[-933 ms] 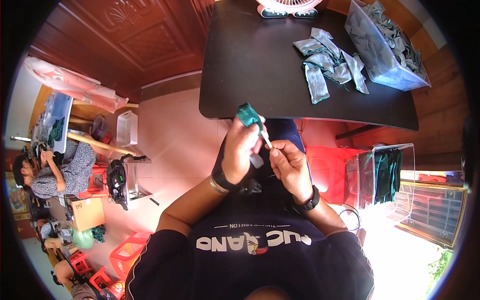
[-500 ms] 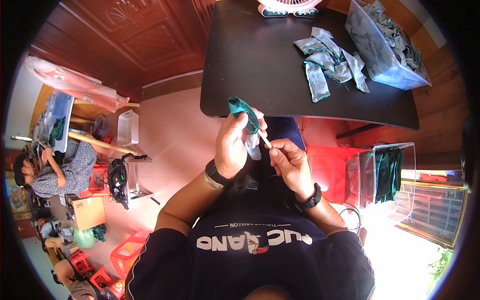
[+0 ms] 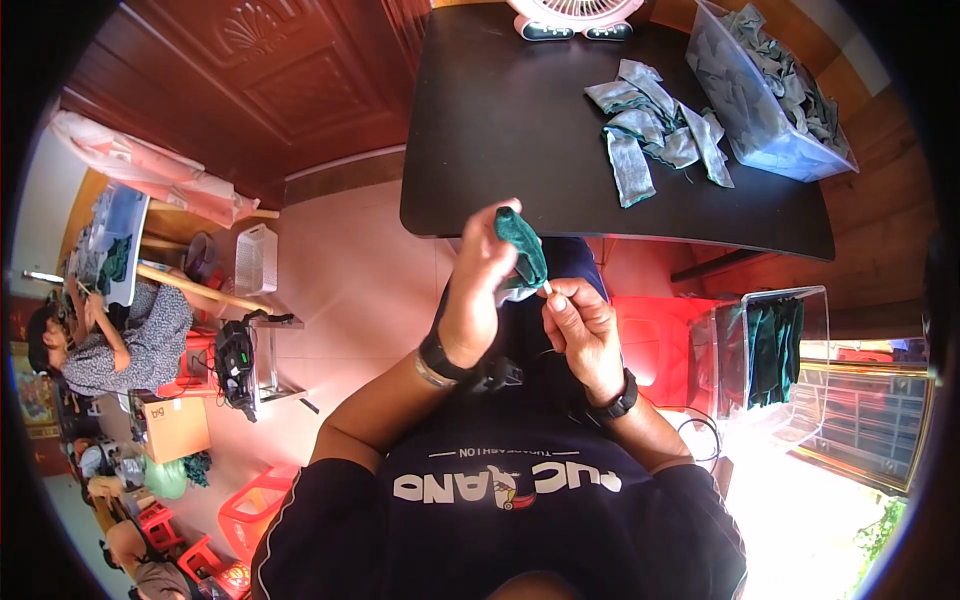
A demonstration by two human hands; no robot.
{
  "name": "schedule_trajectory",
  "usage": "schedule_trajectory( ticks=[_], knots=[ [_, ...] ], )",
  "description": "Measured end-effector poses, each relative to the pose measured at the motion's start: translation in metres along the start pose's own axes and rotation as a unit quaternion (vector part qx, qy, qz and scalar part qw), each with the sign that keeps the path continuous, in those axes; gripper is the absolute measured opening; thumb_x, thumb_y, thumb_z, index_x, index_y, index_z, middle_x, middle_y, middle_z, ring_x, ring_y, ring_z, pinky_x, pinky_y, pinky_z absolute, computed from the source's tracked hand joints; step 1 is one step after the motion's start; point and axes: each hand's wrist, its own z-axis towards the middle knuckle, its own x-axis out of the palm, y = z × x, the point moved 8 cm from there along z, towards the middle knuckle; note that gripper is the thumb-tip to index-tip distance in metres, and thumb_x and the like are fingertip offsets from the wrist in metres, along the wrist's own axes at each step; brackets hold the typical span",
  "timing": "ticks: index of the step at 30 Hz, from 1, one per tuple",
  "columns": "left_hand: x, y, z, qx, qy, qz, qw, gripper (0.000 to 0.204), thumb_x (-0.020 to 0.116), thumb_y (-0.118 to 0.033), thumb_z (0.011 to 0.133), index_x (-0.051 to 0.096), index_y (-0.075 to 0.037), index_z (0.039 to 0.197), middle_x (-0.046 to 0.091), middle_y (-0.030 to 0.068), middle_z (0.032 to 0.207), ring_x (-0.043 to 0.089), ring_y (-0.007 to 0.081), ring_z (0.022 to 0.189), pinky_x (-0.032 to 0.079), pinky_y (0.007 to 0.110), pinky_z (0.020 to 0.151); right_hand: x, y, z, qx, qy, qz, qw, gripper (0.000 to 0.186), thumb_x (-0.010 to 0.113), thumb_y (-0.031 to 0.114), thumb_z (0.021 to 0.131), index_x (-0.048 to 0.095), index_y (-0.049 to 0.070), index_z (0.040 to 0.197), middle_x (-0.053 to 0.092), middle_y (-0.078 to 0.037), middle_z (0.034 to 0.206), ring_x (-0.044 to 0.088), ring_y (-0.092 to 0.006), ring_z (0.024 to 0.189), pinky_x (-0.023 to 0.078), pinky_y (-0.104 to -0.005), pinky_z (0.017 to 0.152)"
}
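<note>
A green velvet fabric piece with some pale grey cloth at its lower part is held upright above my lap. My left hand, partly blurred, is closed on it from the left, with fingers reaching up along it. My right hand pinches a thin pale stick, whose upper end disappears into the green piece. Just beyond my hands, a loose pile of grey strips with green edges lies on the dark table.
A pink fan and a translucent bin of grey strips sit on the table. At right are a red chair and a clear box of green pieces. At left, a person works beside a tray.
The green piece has moved right and further down the stick, so less stick shows. My left fingers have risen along it and the grey part hangs less visibly.
</note>
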Motion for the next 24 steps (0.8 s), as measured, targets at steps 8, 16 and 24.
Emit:
schedule_trajectory(
  ticks=[8,16,24],
  knots=[
    [-0.016,0.000,-0.003,0.025,0.041,0.021,0.999,0.027,0.040,-0.023,0.096,0.051,0.000,0.104,0.056,0.0043,0.091,0.053,0.0095,0.078,0.042,0.023,0.074,0.007,0.007,-0.002,-0.020,0.034,-0.052,0.998,0.018,0.051,0.018,0.096,0.060,0.004,0.102,0.048,0.004,0.062,0.037,-0.0018,0.050,0.029,-0.0160,0.046],
    [-0.011,-0.007,0.004,0.035,0.077,0.010,0.996,0.041,0.048,-0.033,0.089,0.046,0.000,0.113,0.056,0.0063,0.092,0.055,0.0130,0.081,0.043,0.026,0.075,0.001,0.006,0.001,-0.015,0.015,-0.041,0.999,0.016,0.051,0.018,0.096,0.058,0.004,0.100,0.047,0.004,0.063,0.036,-0.0013,0.051,0.028,-0.0161,0.045],
    [-0.038,0.017,0.016,-0.066,-0.015,-0.103,0.992,0.038,0.042,-0.037,0.096,0.057,-0.003,0.088,0.059,0.0062,0.083,0.055,0.0147,0.074,0.043,0.028,0.068,0.002,0.008,0.002,0.034,0.017,-0.144,0.989,0.014,0.054,0.012,0.093,0.061,0.001,0.098,0.052,0.001,0.065,0.047,-0.0049,0.060,0.038,-0.0204,0.055]
  ],
)
